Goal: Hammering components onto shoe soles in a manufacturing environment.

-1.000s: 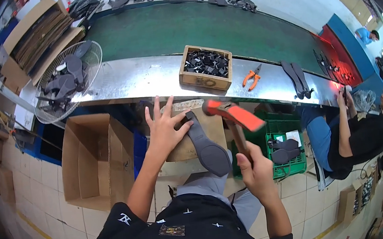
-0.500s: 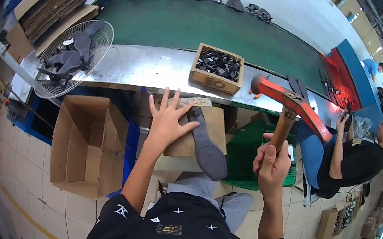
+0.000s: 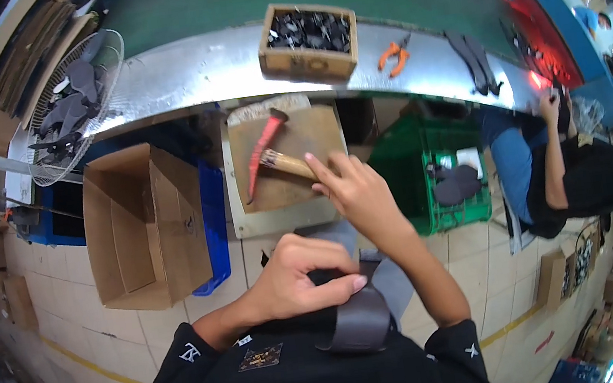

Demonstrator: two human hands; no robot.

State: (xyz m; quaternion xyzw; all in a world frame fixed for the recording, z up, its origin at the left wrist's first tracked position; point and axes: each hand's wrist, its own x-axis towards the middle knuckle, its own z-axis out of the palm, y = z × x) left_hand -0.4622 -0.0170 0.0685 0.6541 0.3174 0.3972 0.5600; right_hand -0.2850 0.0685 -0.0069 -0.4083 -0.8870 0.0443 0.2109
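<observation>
Close to my torso, my left hand (image 3: pixel 306 277) pinches a dark grey shoe sole (image 3: pixel 361 324) near its upper end; the sole looks bent, and its far part is partly hidden by the hand. A hammer (image 3: pixel 266 150) with a red head and wooden handle lies over the padded tan work block (image 3: pixel 299 134) in front of me. The fingers of my right hand (image 3: pixel 365 195) are closed around the end of the hammer's handle.
Behind the block, a wooden box (image 3: pixel 309 67) of small black parts stands on the metal bench edge beside orange-handled pliers (image 3: pixel 393 58). A cardboard box (image 3: pixel 145 228) sits at left, a green crate (image 3: pixel 434 217) at right. A wire basket (image 3: pixel 115 89) holds soles. A co-worker (image 3: pixel 582 170) sits at right.
My left hand has brought the sole off the block toward my torso. The hammer has come down from the raised right hand onto the block. The view has shifted.
</observation>
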